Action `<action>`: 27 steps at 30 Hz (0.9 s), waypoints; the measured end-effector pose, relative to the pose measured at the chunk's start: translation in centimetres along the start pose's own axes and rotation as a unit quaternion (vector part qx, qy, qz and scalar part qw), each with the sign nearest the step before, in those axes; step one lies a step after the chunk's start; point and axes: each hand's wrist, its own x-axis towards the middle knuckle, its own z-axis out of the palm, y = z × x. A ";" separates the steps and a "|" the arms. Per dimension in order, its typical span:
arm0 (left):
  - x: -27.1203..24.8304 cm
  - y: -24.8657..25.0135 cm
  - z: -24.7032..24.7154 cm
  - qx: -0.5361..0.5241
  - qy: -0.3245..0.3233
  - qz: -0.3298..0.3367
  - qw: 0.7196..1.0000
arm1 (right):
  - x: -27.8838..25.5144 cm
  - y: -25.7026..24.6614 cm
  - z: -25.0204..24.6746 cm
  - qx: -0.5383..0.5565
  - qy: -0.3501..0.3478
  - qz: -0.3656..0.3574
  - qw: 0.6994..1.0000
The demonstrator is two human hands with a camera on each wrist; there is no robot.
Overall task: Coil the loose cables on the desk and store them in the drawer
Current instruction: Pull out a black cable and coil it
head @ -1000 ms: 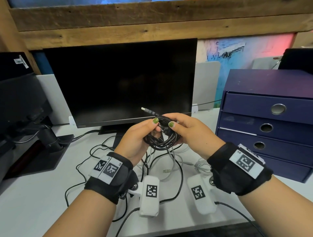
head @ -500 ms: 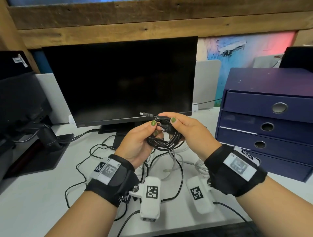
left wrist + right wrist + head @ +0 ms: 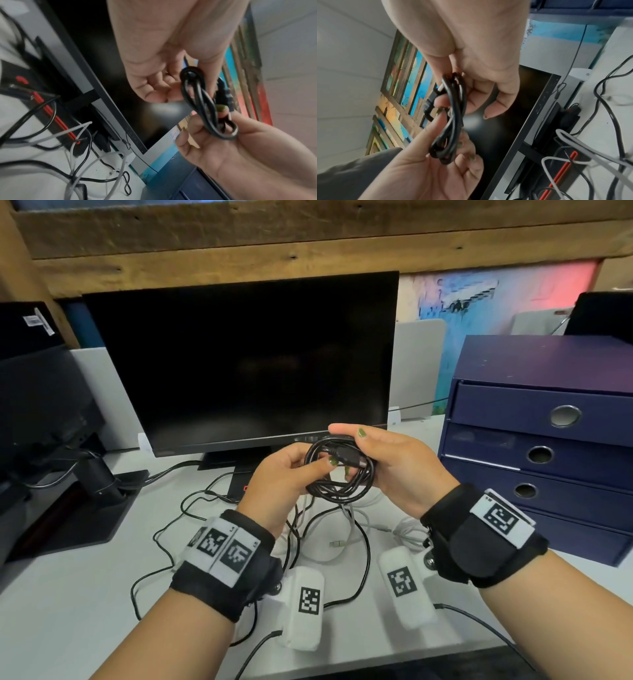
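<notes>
A black cable coil [image 3: 337,484] hangs above the desk in front of the monitor, held from both sides. My left hand [image 3: 325,465] pinches its left side, thumb on the front. My right hand [image 3: 358,445] grips its top and right side. The cable's USB plug [image 3: 346,455] lies across the middle of the loops. The left wrist view shows the coil [image 3: 200,102] edge-on, and so does the right wrist view, coil [image 3: 453,121] with plug [image 3: 429,100]. The dark blue drawer unit [image 3: 548,446] stands at the right, all its drawers closed.
Loose black cables [image 3: 191,505] and a white cable [image 3: 346,525] sprawl over the white desk [image 3: 68,594] under my hands. A dark monitor [image 3: 239,361] stands behind them. A second monitor's arm and base [image 3: 99,484] sit at the left.
The plug end, which stuck out up and to the left of the coil, now lies across the loops. Both hands have shifted slightly right with the coil.
</notes>
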 end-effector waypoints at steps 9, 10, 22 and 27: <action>-0.1 -0.2 1.5 -0.008 0.146 0.008 0.989 | -1.0 0.4 0.4 -0.188 0.016 -0.020 0.982; -0.2 -0.1 1.8 -0.007 0.146 0.008 0.989 | -1.1 0.5 0.5 -0.208 0.019 -0.029 0.977; -1.5 0.8 3.9 0.035 0.066 0.054 0.996 | -2.4 0.3 -0.1 -0.195 0.070 -0.071 0.976; -1.5 1.0 4.4 0.028 0.121 0.067 0.990 | -3.1 0.0 -0.6 -0.250 0.079 -0.081 0.962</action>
